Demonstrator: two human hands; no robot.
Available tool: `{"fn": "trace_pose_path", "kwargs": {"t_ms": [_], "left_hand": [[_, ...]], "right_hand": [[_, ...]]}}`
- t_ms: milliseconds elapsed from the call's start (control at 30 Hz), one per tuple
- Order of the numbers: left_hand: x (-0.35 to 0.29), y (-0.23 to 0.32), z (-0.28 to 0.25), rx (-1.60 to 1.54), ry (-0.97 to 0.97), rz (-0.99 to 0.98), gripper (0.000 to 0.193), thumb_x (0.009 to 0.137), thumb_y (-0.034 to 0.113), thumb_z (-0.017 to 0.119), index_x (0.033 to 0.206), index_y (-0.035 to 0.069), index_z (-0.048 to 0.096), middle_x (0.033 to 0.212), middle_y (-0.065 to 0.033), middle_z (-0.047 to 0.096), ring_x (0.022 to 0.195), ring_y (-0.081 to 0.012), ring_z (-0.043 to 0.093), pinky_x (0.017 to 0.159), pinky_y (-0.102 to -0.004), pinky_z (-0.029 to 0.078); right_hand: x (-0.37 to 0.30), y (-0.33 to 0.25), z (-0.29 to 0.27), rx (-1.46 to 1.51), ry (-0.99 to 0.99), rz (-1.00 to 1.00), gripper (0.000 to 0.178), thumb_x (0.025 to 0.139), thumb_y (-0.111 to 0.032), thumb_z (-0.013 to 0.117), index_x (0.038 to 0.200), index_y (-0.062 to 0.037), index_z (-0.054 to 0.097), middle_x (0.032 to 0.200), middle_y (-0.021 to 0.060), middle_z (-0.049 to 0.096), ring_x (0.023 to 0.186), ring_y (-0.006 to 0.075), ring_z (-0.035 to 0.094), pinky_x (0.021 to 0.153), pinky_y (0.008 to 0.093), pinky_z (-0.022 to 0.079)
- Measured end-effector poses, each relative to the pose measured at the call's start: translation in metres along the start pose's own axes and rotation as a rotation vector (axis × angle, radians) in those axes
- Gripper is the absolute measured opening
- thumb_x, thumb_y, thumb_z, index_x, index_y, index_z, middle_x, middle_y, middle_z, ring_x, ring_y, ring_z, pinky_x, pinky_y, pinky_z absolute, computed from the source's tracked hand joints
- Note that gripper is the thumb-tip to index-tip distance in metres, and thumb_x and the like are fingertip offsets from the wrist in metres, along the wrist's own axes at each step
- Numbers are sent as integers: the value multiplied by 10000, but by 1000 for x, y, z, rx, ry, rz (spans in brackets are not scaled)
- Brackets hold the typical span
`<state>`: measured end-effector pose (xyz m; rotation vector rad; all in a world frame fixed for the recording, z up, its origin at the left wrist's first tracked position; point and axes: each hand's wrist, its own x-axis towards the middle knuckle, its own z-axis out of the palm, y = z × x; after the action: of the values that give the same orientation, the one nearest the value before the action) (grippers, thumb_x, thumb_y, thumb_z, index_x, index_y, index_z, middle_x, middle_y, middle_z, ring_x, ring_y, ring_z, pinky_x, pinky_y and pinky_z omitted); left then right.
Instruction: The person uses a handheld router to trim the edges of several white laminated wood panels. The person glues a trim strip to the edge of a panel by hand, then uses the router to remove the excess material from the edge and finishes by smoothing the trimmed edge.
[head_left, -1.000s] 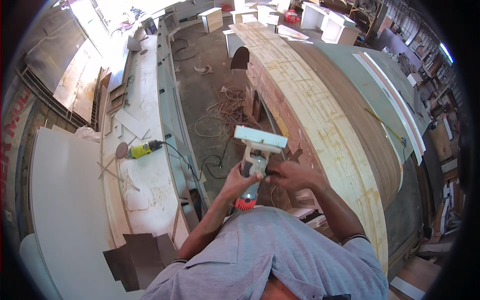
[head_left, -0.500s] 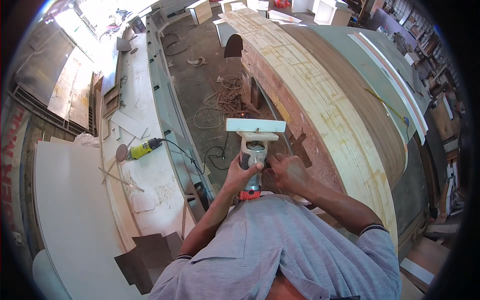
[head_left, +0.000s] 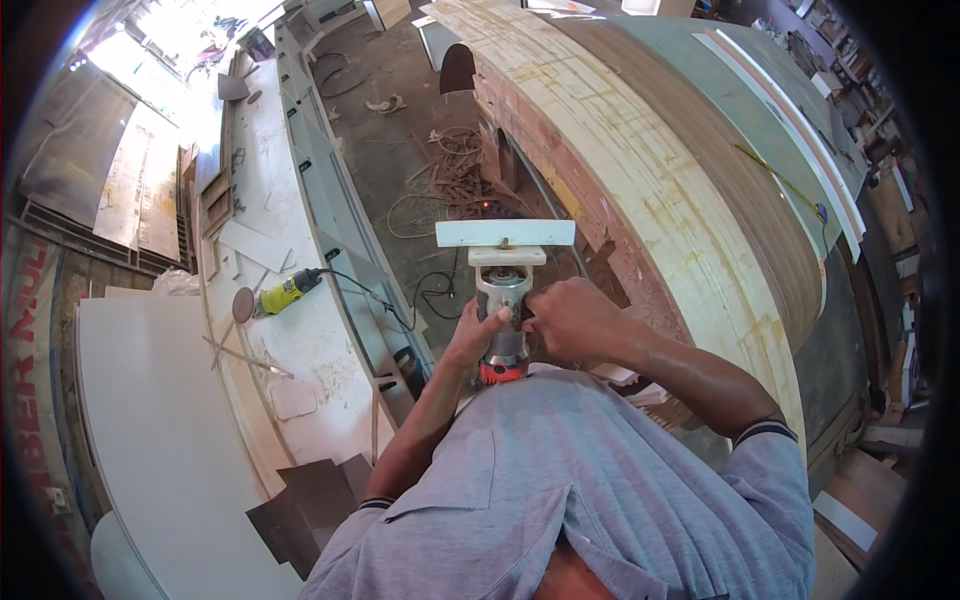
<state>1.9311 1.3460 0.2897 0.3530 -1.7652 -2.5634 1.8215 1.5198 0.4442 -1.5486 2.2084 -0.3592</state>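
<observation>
A trim router (head_left: 505, 345) with a silver body and a red end stands in front of my shirt, red end down against it. My left hand (head_left: 474, 337) is wrapped round its left side, thumb across the body. On top is a pale base plate (head_left: 507, 257), with a white strip (head_left: 505, 234) fixed crosswise beyond it and a small bit showing at its middle. My right hand (head_left: 572, 318) is closed against the router's right side, fingers curled; what its fingertips pinch is hidden.
A green angle grinder (head_left: 288, 292) lies on the white bench (head_left: 325, 355) at left, near board offcuts. To the right stretches a long pale wooden panel (head_left: 640, 150) beside a brown one. Wood scraps (head_left: 455, 178) and cords litter the floor. A tape measure (head_left: 822, 213) lies far right.
The router has turned slightly and its base plate has tipped more toward me. My right hand has shifted up and left, closer against the router's side. The view has shifted a little.
</observation>
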Motion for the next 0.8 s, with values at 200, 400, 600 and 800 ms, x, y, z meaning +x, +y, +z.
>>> {"fn": "trace_pose_path", "kwargs": {"t_ms": [200, 400, 600, 800], "left_hand": [[6, -12, -6, -8, 19, -58, 654, 838, 552, 732, 1196, 23, 592, 1068, -38, 641, 965, -118, 606, 863, -306, 507], [6, -10, 9, 17, 35, -32, 692, 847, 539, 722, 1272, 17, 562, 1129, -51, 632, 1008, -129, 596, 888, -323, 497], [7, -11, 16, -29, -12, -27, 674, 858, 517, 718, 1284, 21, 553, 1135, -44, 628, 1010, -124, 590, 886, -319, 499], [5, -14, 20, -42, 39, -33, 637, 874, 521, 698, 1248, 23, 566, 1084, -34, 619, 942, -108, 592, 816, -307, 515]], "right_hand": [[-6, 4, 36, -104, 311, -23, 241, 879, -203, 696, 890, 19, 603, 813, 189, 640, 756, 394, 674, 686, 478, 544], [-12, 17, 16, 41, 151, 57, 278, 895, -236, 687, 937, 28, 609, 821, 218, 659, 782, 419, 673, 713, 502, 534], [-13, 18, 6, 86, 25, 68, 288, 902, -250, 681, 880, 32, 626, 814, 243, 673, 794, 437, 673, 713, 528, 520], [-22, 11, 36, -22, 342, -1, 207, 848, -158, 717, 839, 14, 603, 801, 204, 640, 719, 387, 663, 659, 479, 528]]}}
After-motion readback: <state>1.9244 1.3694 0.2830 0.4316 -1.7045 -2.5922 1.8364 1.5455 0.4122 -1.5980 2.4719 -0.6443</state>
